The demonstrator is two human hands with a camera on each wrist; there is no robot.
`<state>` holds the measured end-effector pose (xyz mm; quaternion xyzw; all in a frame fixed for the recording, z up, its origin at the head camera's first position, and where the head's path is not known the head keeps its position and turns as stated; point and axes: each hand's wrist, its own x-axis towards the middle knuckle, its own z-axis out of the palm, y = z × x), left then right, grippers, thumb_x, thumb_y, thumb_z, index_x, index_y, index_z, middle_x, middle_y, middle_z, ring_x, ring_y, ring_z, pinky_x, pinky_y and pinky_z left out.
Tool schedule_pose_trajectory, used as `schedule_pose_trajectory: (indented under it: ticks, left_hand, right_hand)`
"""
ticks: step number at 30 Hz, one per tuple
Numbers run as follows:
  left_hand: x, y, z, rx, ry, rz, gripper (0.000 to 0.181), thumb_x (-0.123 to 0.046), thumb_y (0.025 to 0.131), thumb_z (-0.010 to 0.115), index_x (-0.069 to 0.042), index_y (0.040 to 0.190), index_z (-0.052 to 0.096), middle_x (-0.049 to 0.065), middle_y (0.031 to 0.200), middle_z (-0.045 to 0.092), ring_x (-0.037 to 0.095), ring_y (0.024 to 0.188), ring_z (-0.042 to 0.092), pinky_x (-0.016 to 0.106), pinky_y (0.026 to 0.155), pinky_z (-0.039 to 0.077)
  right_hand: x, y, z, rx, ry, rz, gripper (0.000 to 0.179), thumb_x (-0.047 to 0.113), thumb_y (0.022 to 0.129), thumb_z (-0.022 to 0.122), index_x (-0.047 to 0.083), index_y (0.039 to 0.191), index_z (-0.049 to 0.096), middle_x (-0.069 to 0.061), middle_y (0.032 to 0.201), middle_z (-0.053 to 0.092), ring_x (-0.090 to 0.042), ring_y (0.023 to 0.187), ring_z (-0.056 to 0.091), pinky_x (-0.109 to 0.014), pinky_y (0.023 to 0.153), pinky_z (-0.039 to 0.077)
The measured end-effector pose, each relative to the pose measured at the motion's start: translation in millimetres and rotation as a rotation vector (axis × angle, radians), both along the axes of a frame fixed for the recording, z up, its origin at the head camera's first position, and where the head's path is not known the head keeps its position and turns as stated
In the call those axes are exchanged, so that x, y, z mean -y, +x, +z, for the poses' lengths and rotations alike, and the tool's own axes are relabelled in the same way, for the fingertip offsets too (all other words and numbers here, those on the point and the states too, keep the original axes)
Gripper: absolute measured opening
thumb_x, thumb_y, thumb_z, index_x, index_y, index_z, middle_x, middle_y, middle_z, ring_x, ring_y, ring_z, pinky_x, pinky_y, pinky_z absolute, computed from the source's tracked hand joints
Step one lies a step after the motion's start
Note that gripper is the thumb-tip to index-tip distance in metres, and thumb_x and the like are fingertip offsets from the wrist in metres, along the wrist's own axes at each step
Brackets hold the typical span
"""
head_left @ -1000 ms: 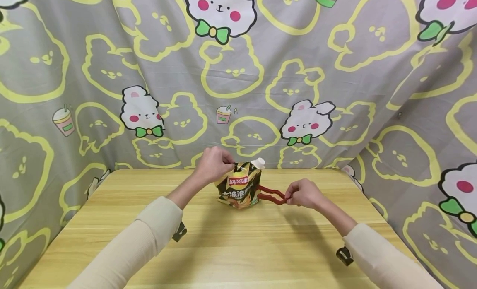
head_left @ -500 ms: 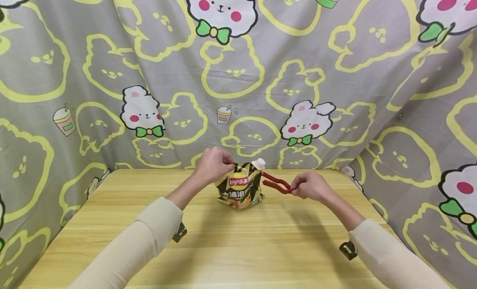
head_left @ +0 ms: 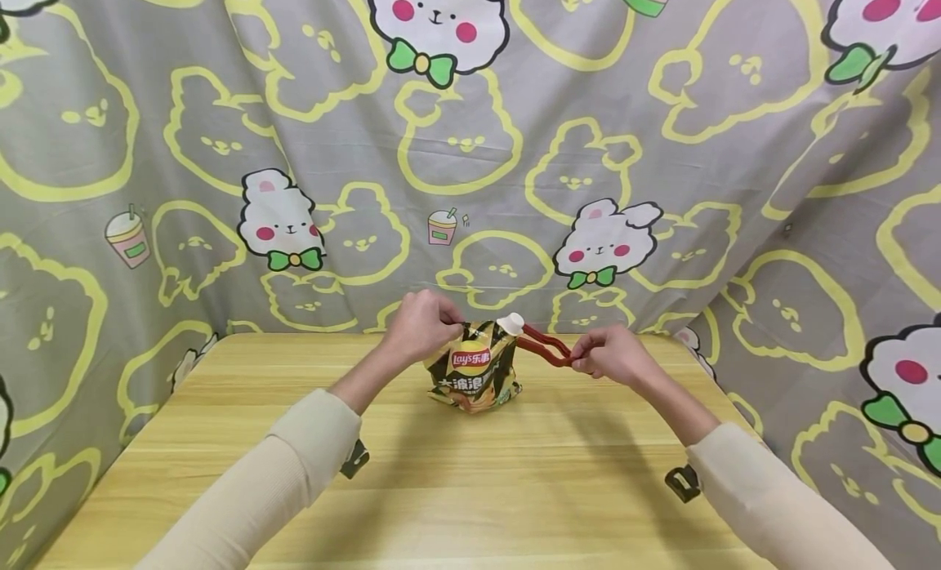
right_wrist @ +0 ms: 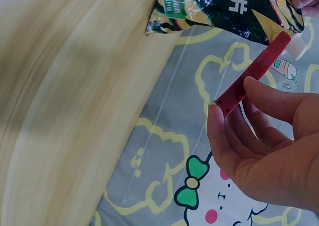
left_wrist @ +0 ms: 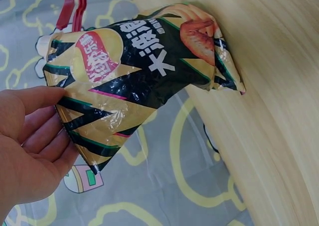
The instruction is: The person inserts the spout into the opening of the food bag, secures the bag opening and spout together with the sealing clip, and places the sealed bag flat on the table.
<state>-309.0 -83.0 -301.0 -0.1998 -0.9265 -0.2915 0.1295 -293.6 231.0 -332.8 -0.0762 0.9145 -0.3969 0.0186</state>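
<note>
A black-and-gold Lay's chip bag stands on the wooden table, with a white spout cap at its upper right corner. My left hand pinches the bag's upper left edge between thumb and fingers; the left wrist view shows this chip bag from its front. In my right hand is a red hinged bag clip, held near its hinge. The two arms of the clip are spread and point left at the corner by the cap. Whether the clip touches the bag, I cannot tell.
Behind the wooden table hangs a grey curtain with cartoon prints, close to its back edge. Dark wrist mounts sit below the sleeves.
My right hand has raised the red clip from beside the bag's lower right side to the corner by the white cap, then shifted it slightly left. The left hand and bag stay put.
</note>
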Motion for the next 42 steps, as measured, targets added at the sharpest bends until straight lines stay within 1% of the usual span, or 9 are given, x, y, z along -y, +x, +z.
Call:
schedule_pose_trajectory:
  ticks: [6,12,19,24,29,34,37,42]
  left_hand:
    - [0.7,0.2,0.0,-0.002,0.005,-0.002,0.005,-0.009,0.086,0.076,-0.009,0.085,0.081,0.004,0.083,0.078,0.015,0.074,0.073,0.029,0.069,0.060]
    - [1.3,-0.2,-1.1,-0.010,0.007,-0.016,0.006,-0.009,0.086,0.075,-0.009,0.085,0.081,0.004,0.083,0.078,0.015,0.073,0.073,0.029,0.069,0.061]
    - [2.3,-0.6,-2.2,0.002,0.018,-0.010,0.006,-0.009,0.087,0.075,-0.008,0.086,0.081,0.005,0.083,0.078,0.015,0.074,0.073,0.029,0.069,0.061]
    - [2.9,0.1,-2.3,-0.001,0.018,-0.012,0.006,-0.009,0.087,0.075,-0.008,0.086,0.081,0.005,0.083,0.078,0.015,0.073,0.073,0.029,0.069,0.060]
    - [3.3,0.4,-2.5,-0.004,0.015,-0.008,0.006,-0.010,0.087,0.075,-0.010,0.085,0.081,0.003,0.083,0.078,0.014,0.072,0.072,0.029,0.067,0.060]
    - [2.0,0.0,-1.8,-0.002,0.013,-0.009,0.006,-0.010,0.087,0.075,-0.010,0.085,0.081,0.003,0.083,0.078,0.014,0.073,0.072,0.030,0.068,0.060]
    - [0.7,0.4,-0.7,0.011,0.017,-0.003,0.006,-0.010,0.087,0.075,-0.010,0.085,0.081,0.003,0.082,0.078,0.015,0.073,0.072,0.030,0.069,0.060]
    - [0.1,-0.6,-1.5,0.017,0.015,0.006,0.005,-0.010,0.087,0.075,-0.011,0.085,0.080,0.002,0.082,0.078,0.014,0.073,0.072,0.031,0.069,0.060]
  right_hand:
    - [8,-3.3,3.4,-0.022,0.024,0.008,0.010,0.006,0.086,0.075,-0.001,0.093,0.073,-0.007,0.081,0.070,-0.019,0.069,0.061,-0.030,0.064,0.054]
    - [15,-5.5,4.7,-0.044,0.024,0.015,0.009,0.006,0.085,0.076,0.001,0.092,0.074,-0.006,0.082,0.072,-0.017,0.069,0.061,-0.029,0.065,0.053]
    - [29,-7.1,8.2,-0.043,-0.011,0.015,0.009,0.006,0.084,0.077,0.002,0.092,0.075,-0.006,0.082,0.072,-0.018,0.071,0.061,-0.029,0.064,0.052]
    - [38,-7.7,9.6,-0.063,-0.016,0.005,0.009,0.007,0.083,0.077,0.004,0.092,0.076,-0.005,0.082,0.073,-0.020,0.072,0.063,-0.029,0.065,0.051]
    - [45,-8.4,9.8,-0.069,-0.037,0.005,0.011,0.008,0.084,0.078,0.003,0.094,0.075,-0.005,0.084,0.073,-0.021,0.076,0.066,-0.029,0.067,0.054]
    - [52,-8.8,11.0,-0.068,-0.065,0.001,0.012,0.008,0.084,0.078,0.002,0.094,0.073,-0.007,0.085,0.074,-0.018,0.073,0.066,-0.028,0.067,0.056]
    - [56,-9.3,12.8,-0.050,-0.084,0.004,0.016,0.007,0.085,0.078,0.001,0.098,0.070,-0.011,0.088,0.075,-0.020,0.074,0.067,-0.028,0.066,0.056]
    - [62,-10.2,14.6,-0.026,-0.106,0.002,0.028,0.005,0.086,0.077,0.002,0.113,0.071,-0.016,0.104,0.076,-0.022,0.083,0.072,-0.032,0.071,0.059]
